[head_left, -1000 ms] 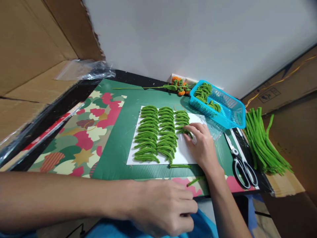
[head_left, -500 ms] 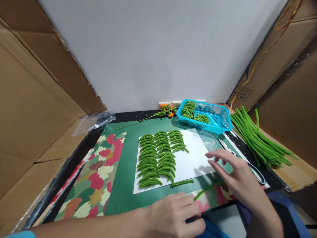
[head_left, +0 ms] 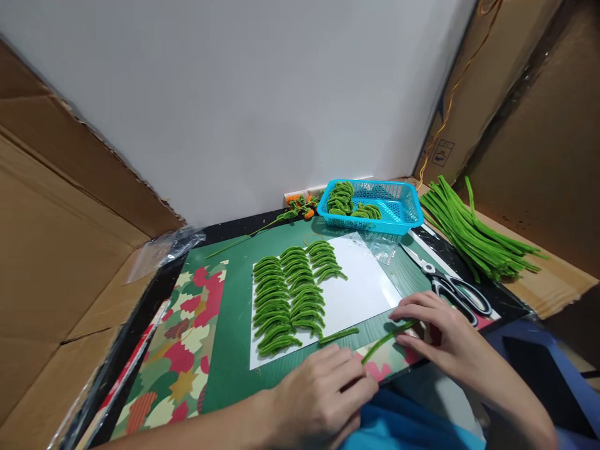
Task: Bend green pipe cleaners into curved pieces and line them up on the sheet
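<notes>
A green fuzzy pipe cleaner (head_left: 385, 343) stretches between my two hands near the table's front edge. My left hand (head_left: 328, 394) is closed around its left end, which the fingers hide. My right hand (head_left: 435, 331) has its thumb and fingers around the other end. Just beyond my left hand, a short straight pipe cleaner piece (head_left: 340, 335) lies by the lower edge of a white sheet (head_left: 360, 287). Bent green pipe cleaner pieces (head_left: 272, 300) sit on that sheet in three columns, the right column shorter than the others.
Behind the sheet stands a blue basket (head_left: 398, 219) with more bent green pieces. Black-handled scissors (head_left: 450, 290) lie beyond my right hand. A bundle of long green pipe cleaners (head_left: 473, 237) rests at right. Orange flowers (head_left: 302, 203) lie near the wall. Cardboard (head_left: 56, 250) borders the left side.
My right hand has come down and closed on the right end of the pipe cleaner. My left hand keeps its grip. The view has shifted, showing more of the scissors.
</notes>
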`<state>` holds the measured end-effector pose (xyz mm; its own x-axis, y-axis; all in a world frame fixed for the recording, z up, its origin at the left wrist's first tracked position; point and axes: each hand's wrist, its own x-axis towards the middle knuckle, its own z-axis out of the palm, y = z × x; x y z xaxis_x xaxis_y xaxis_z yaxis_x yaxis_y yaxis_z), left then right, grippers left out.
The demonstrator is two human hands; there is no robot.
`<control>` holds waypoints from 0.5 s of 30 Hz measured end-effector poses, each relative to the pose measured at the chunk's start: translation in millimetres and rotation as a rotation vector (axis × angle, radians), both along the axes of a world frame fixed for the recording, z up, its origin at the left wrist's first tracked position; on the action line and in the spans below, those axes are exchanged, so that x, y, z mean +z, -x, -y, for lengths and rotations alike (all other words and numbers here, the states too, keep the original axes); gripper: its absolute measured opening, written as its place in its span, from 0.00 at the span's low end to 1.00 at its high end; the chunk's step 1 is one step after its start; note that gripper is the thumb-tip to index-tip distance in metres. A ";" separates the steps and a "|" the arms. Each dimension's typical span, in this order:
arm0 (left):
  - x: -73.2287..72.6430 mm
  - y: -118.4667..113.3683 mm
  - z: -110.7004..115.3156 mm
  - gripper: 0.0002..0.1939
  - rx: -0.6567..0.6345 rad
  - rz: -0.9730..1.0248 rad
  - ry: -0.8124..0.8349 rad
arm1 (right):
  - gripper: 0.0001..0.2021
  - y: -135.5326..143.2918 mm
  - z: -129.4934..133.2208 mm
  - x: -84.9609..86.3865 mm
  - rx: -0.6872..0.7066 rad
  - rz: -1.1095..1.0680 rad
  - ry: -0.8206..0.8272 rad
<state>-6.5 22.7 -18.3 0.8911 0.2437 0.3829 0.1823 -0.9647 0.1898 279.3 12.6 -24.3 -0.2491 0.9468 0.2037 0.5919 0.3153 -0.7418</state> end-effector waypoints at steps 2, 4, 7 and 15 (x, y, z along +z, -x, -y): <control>-5.0 0.1 1.9 0.03 -0.107 0.020 -0.080 | 0.07 9.3 -1.0 4.3 0.000 -0.008 -0.018; -9.2 0.7 3.5 0.02 -0.194 0.017 -0.131 | 0.07 23.5 -3.4 7.4 0.021 -0.001 -0.022; -11.3 1.3 3.6 0.05 -0.215 0.008 -0.129 | 0.05 51.3 -7.9 8.4 0.052 0.063 -0.049; -9.9 1.5 2.0 0.07 -0.189 -0.028 -0.103 | 0.10 95.6 -13.5 4.7 0.133 0.133 -0.101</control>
